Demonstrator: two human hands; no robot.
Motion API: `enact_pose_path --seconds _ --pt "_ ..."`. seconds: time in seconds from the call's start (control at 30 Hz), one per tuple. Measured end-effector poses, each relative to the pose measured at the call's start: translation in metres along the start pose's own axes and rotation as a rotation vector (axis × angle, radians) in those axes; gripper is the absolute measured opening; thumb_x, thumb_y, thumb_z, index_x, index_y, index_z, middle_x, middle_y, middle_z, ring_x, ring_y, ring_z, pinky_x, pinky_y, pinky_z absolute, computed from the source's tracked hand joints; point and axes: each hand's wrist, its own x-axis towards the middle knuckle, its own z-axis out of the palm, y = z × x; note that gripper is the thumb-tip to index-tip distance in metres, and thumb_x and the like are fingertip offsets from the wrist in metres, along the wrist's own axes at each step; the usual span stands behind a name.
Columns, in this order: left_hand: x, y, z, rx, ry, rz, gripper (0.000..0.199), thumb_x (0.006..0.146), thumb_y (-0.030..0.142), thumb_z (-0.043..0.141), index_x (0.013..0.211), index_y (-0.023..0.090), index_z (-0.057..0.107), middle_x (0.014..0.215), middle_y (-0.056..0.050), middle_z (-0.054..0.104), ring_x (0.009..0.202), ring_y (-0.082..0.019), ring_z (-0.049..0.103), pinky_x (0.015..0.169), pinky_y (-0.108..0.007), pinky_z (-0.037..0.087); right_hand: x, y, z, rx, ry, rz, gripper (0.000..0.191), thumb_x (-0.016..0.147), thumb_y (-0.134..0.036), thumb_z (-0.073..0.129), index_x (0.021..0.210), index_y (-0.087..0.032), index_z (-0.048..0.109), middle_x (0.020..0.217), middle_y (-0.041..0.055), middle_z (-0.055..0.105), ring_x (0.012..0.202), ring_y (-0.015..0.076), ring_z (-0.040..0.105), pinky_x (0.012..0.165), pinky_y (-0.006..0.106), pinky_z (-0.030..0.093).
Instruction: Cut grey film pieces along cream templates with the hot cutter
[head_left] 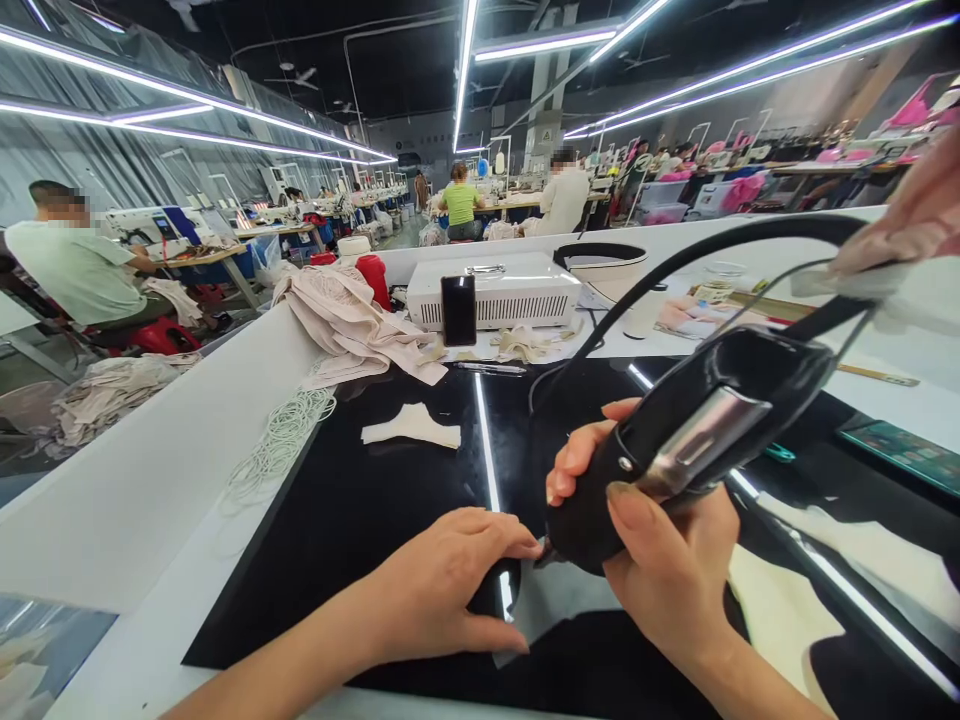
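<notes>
My right hand (671,580) is closed around a black corded hand tool (716,400) with a metal lever on its side. Its narrow tip points down to the left, close to my left fingertips. On the black glossy board (375,560) lies a thin translucent sheet (566,605) under the tool. My left hand (442,575) rests at the sheet's left edge, thumb and fingers spread apart. A cream cut fabric piece (411,427) lies farther back on the board. Another cream piece (780,610) is right of my right hand, partly hidden by it.
Behind the board stand a white vented box (495,290) and an upright phone (459,312). Beige fabric (367,320) and tangled pale cord (281,440) lie left. A black cable (675,262) arches to a blurred pink shape at upper right. People sit at sewing tables beyond.
</notes>
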Motion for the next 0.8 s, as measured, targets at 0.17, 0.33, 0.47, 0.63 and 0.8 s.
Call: enact_pose_path --seconds 0.17,0.33,0.47,0.63,0.8 --pt "-0.0012 -0.0073 0.0018 0.0 -0.059 0.0 0.066 0.082 0.035 0.086 0.138 0.025 0.051 0.14 -0.006 0.062 0.138 -0.026 0.052 0.125 -0.048 0.024 -0.0011 0.0016 0.002 -0.009 -0.01 0.006 0.033 0.091 -0.037 0.076 0.119 -0.028 0.06 0.088 -0.001 0.067 0.071 0.0159 0.063 0.06 0.03 0.054" --pt "0.0001 -0.0081 0.0015 -0.012 -0.09 -0.025 0.071 0.083 0.045 0.085 0.141 0.025 0.049 0.139 -0.007 0.063 0.14 -0.027 0.051 0.126 -0.053 0.018 -0.0011 0.0047 0.0028 -0.006 -0.026 -0.001 0.035 0.091 -0.036 0.076 0.12 -0.027 0.059 0.089 -0.0005 0.067 0.071 0.0163 0.063 0.062 0.031 0.054" --pt "0.0007 -0.0065 0.0007 -0.018 -0.093 -0.034 0.075 0.081 0.051 0.085 0.142 0.026 0.05 0.14 -0.007 0.063 0.14 -0.029 0.051 0.127 -0.055 0.016 -0.0008 0.0059 0.002 -0.007 -0.047 0.0 0.034 0.092 -0.034 0.075 0.121 -0.027 0.058 0.089 -0.0003 0.067 0.071 0.0167 0.063 0.063 0.032 0.054" --pt "0.0003 -0.0068 0.002 -0.022 -0.087 -0.021 0.078 0.079 0.05 0.086 0.145 0.028 0.049 0.141 -0.006 0.062 0.142 -0.028 0.048 0.127 -0.054 0.015 -0.0017 0.0038 0.0018 -0.018 -0.041 0.025 0.029 0.093 -0.031 0.072 0.119 -0.028 0.058 0.086 -0.0005 0.065 0.07 0.017 0.062 0.062 0.033 0.055" --pt "0.0 -0.0118 0.0051 -0.005 -0.088 0.004 0.083 0.078 0.051 0.087 0.147 0.027 0.047 0.148 -0.007 0.057 0.146 -0.029 0.043 0.127 -0.055 0.013 -0.0088 -0.0011 0.0024 0.009 -0.047 0.064 0.033 0.091 -0.037 0.074 0.119 -0.028 0.058 0.088 -0.0004 0.062 0.071 0.0168 0.06 0.063 0.033 0.056"
